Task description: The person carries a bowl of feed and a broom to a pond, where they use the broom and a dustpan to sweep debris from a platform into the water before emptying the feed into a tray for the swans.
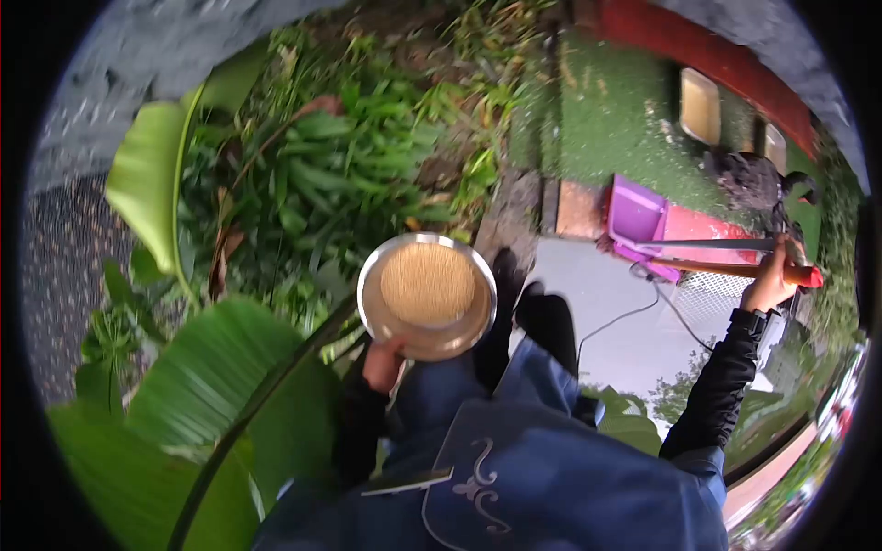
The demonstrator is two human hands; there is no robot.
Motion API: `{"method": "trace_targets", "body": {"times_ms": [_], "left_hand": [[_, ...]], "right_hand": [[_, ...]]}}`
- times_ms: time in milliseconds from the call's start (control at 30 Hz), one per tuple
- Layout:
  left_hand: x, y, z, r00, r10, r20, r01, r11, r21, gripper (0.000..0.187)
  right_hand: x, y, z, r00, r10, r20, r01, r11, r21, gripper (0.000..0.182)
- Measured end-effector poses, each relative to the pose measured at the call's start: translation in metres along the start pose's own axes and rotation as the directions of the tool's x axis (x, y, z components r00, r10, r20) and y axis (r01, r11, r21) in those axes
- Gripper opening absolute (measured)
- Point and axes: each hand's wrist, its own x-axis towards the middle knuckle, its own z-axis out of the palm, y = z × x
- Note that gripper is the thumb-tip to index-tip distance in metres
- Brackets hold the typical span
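My left hand [383, 365] grips the near rim of a round metal bowl [418, 343]. Tan grain [427, 283] lies inside it. Stretched out to the right, my right hand [772, 283] is closed around two long handles. One is the grey handle [703, 244] that runs to a purple dustpan [637, 216]; the other is a brown stick [712, 267] with a red end, probably a broom's. Dark bristles show faintly beside the pan, and the stick's far end is partly hidden by it.
Large green leaves [216, 376] crowd the lower left, with low plants [322, 174] ahead. Green turf [606, 101] holds a tan-filled tray [700, 106] and a blurred dark feathery shape [744, 179]. A black cable [611, 317] crosses the pale grey floor [560, 266] near my feet.
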Motion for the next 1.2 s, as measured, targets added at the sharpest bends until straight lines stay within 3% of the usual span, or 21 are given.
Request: {"method": "trace_targets", "body": {"times_ms": [67, 133, 167, 200, 267, 333, 433, 467, 533, 600, 633, 733, 867, 900, 1067, 1133, 1167, 1200], "left_hand": [[-0.017, 0.031, -0.017, 1.0, 0.005, 0.03, -0.002, 0.993, -0.117, 0.025], [-0.037, 0.058, -0.017, 0.994, 0.097, 0.048, -0.089, 0.984, -0.155, 0.022], [-0.053, 0.069, -0.014, 0.977, 0.211, 0.03, -0.209, 0.977, -0.043, 0.02], [-0.052, 0.068, -0.025, 0.965, 0.254, 0.07, -0.251, 0.967, -0.052, 0.019], [-0.05, 0.066, -0.034, 0.95, 0.297, 0.095, -0.3, 0.954, 0.019, 0.018], [-0.043, 0.054, -0.041, 0.959, 0.28, 0.042, -0.282, 0.958, 0.051, 0.015], [-0.047, 0.056, -0.041, 0.977, 0.211, 0.028, -0.213, 0.968, 0.131, 0.013], [-0.048, 0.051, -0.052, 0.987, 0.145, 0.068, -0.154, 0.973, 0.171, 0.014], [-0.046, 0.038, -0.057, 0.982, 0.171, 0.079, -0.175, 0.983, 0.054, 0.017], [-0.059, 0.031, -0.068, 0.985, 0.171, 0.014, -0.171, 0.97, 0.174, 0.016], [-0.057, 0.028, -0.069, 0.993, 0.115, -0.021, -0.111, 0.984, 0.142, 0.023], [-0.083, 0.042, -0.059, 0.986, 0.16, 0.049, -0.167, 0.956, 0.241, 0.03], [-0.086, 0.054, -0.067, 0.977, 0.199, 0.081, -0.214, 0.921, 0.326, 0.033], [-0.087, 0.06, -0.071, 0.975, 0.144, 0.169, -0.189, 0.936, 0.296, 0.034], [-0.094, 0.047, -0.101, 0.972, 0.152, 0.177, -0.203, 0.927, 0.317, 0.038], [-0.111, 0.042, -0.093, 0.987, 0.084, 0.134, -0.123, 0.94, 0.317, 0.04], [-0.126, 0.044, -0.079, 0.997, -0.02, 0.078, 0.0, 0.97, 0.244, 0.037], [-0.129, 0.04, -0.08, 0.997, -0.013, 0.074, -0.005, 0.973, 0.23, 0.037]], "right_hand": [[0.004, -0.005, -0.005, 0.988, 0.146, 0.053, -0.139, 0.983, -0.12, 0.012], [0.004, -0.008, 0.001, 0.996, 0.086, 0.037, -0.081, 0.989, -0.126, 0.013], [0.026, 0.045, -0.027, 0.966, 0.228, 0.12, -0.208, 0.964, -0.164, 0.019], [0.027, 0.043, -0.021, 0.967, 0.245, 0.069, -0.23, 0.957, -0.179, 0.023], [0.038, 0.049, -0.02, 0.983, 0.155, 0.096, -0.127, 0.959, -0.253, 0.021], [0.046, 0.045, -0.018, 0.985, 0.109, 0.135, -0.06, 0.944, -0.324, 0.018], [0.046, 0.027, -0.008, 0.969, 0.208, 0.132, -0.18, 0.964, -0.197, 0.011], [0.05, 0.029, -0.012, 0.966, 0.209, 0.154, -0.175, 0.963, -0.205, 0.011], [0.054, 0.024, -0.005, 0.971, 0.174, 0.163, -0.143, 0.972, -0.188, 0.017], [0.053, 0.016, 0.001, 0.975, 0.201, 0.096, -0.175, 0.958, -0.227, 0.017], [0.054, 0.016, 0.001, 0.976, 0.194, 0.101, -0.166, 0.958, -0.233, 0.015], [0.067, 0.037, -0.013, 0.964, 0.204, 0.169, -0.161, 0.958, -0.236, 0.019], [0.051, 0.032, -0.02, 0.973, 0.216, 0.086, -0.182, 0.937, -0.298, 0.018], [0.047, 0.025, -0.021, 0.977, 0.18, 0.111, -0.143, 0.948, -0.284, 0.019], [0.047, 0.035, -0.028, 0.98, 0.158, 0.121, -0.124, 0.961, -0.248, 0.021], [0.055, 0.05, -0.031, 0.977, 0.159, 0.144, -0.122, 0.964, -0.237, 0.021], [0.055, 0.046, -0.025, 0.975, 0.196, 0.108, -0.154, 0.938, -0.311, 0.022], [0.054, 0.038, -0.017, 0.971, 0.229, 0.071, -0.185, 0.905, -0.384, 0.023]]}}
